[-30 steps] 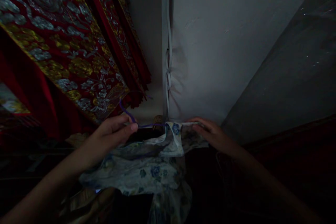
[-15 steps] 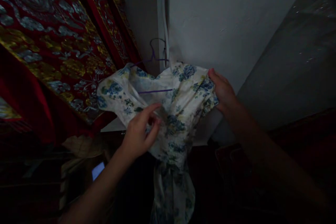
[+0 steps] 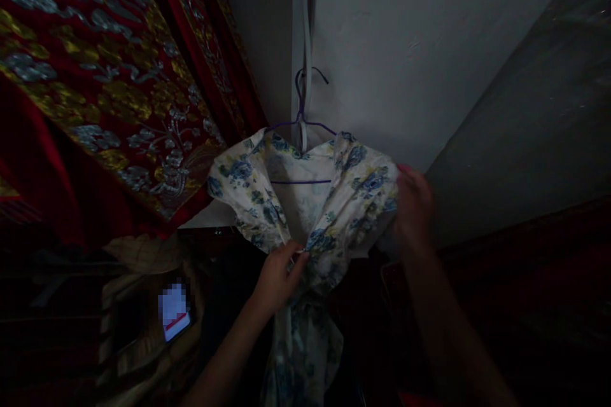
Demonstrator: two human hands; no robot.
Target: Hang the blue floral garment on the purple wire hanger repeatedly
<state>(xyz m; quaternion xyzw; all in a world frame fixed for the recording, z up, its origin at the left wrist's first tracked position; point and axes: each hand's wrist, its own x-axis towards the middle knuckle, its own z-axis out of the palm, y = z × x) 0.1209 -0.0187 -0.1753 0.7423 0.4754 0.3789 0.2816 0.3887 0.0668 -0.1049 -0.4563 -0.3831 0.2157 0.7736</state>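
A white dress (image 3: 360, 184) with blue and yellow flowers hangs by its shoulders on a thin purple hanger (image 3: 301, 116). The hanger's dark hook is up against a pale pole or cord by the wall. My left hand (image 3: 279, 276) pinches the cloth at the bottom of the V-shaped neckline, thumb and forefinger together. At the sleeve on the right, my right hand (image 3: 416, 203) is closed on the sleeve's outer edge, somewhat blurred by motion. Below the gathered waist, the skirt drops into shadow, and its lower end is out of view.
A red cloth (image 3: 119, 89) with silver and gold embroidery hangs close on the left. Behind the dress is a pale wall (image 3: 405, 44), with clear plastic sheeting (image 3: 539, 89) to the right. A lit phone (image 3: 175, 311) lies on a wooden seat or shelf at lower left.
My left hand has come down and right to the base of the neckline and now pinches it. The dress hangs straighter, with its hanger shifted right and more of it visible.
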